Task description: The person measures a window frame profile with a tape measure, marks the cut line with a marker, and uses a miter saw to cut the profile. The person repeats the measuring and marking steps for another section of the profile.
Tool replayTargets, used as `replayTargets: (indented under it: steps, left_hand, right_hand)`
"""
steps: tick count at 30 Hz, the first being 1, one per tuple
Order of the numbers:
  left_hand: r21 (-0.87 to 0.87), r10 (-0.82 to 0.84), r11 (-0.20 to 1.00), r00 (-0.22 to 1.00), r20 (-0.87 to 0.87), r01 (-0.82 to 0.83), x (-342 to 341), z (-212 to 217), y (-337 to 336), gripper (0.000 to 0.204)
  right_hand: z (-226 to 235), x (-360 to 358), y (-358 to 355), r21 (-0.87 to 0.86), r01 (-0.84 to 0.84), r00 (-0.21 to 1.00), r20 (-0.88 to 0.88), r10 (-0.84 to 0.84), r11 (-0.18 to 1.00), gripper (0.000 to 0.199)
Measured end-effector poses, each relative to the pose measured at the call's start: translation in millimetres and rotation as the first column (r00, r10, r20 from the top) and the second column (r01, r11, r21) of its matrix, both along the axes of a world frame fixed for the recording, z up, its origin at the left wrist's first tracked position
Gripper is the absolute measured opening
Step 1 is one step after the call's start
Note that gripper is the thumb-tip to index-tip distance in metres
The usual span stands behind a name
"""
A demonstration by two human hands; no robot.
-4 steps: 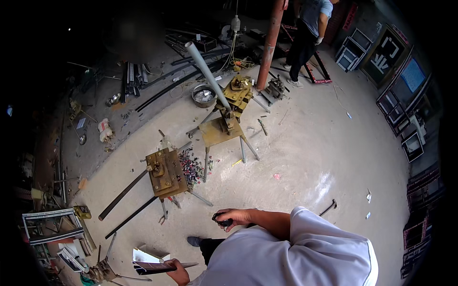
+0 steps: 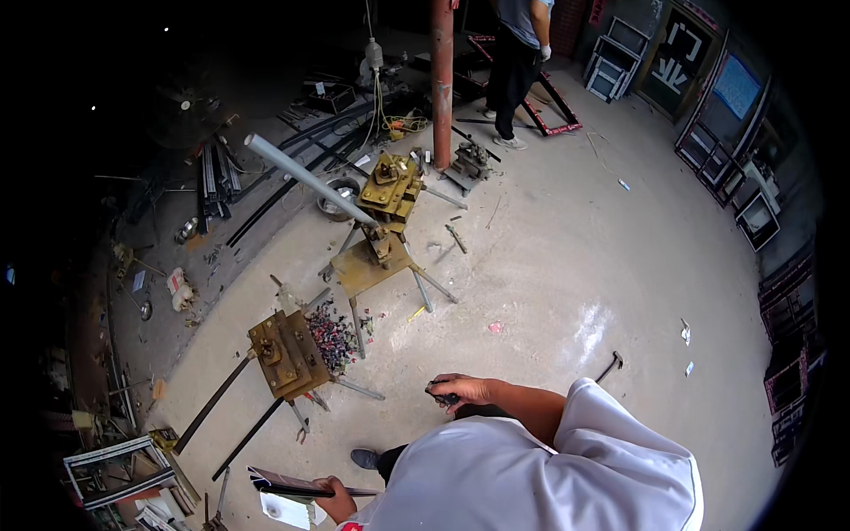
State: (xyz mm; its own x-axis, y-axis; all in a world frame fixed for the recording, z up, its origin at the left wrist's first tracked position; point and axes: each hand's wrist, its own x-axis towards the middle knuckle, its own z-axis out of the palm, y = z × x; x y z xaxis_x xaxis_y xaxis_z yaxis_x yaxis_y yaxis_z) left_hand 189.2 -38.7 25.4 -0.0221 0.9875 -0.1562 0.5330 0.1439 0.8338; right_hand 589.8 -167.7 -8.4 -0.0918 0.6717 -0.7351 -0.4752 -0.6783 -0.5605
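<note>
My left hand (image 2: 336, 502), low in the view, is wrapped round a bundle of long dark profile strips (image 2: 288, 482) with some pale faces. Beside and partly under these strips is a white flat surface (image 2: 285, 510); I cannot tell whether it belongs to them. In front of my body, my right hand (image 2: 465, 389) is closed on a small black object (image 2: 442, 395), whose kind I cannot make out. Nearest to both hands stands a low press-like machine (image 2: 288, 354) with a rusty yellow-brown top and dark bars sticking out.
A second metal stand (image 2: 372, 265) carries a long grey pipe (image 2: 310, 180). Small coloured scraps (image 2: 333, 341) lie between the stands. A hammer (image 2: 611, 366) rests on the floor to the right. Beyond a red post (image 2: 442, 88), another person (image 2: 518, 66) stands by a frame (image 2: 553, 111).
The whole view has swung to the right, so the stands and post appear farther left. My right hand now shows farther right and slightly higher; both hands keep their hold.
</note>
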Motion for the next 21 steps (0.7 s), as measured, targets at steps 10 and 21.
replayTargets:
  steps: [10, 21]
  left_hand:
    - [0.029, -0.548, 0.829, 0.801, 0.24, 0.558, 264.7, 40.7, 13.3, 0.02]
    - [0.072, -0.78, 0.615, 0.593, 0.2, 0.785, 555.6, 29.9, -26.0, 0.025]
  right_hand:
    - [4.4, 171.6, -303.6, -0.171, 0.764, 0.627, 0.428, -0.651, 0.622, 0.043]
    - [-70.2, 145.1, -404.0, -0.47, 0.852, 0.417, 0.345, -0.841, 0.23, 0.036]
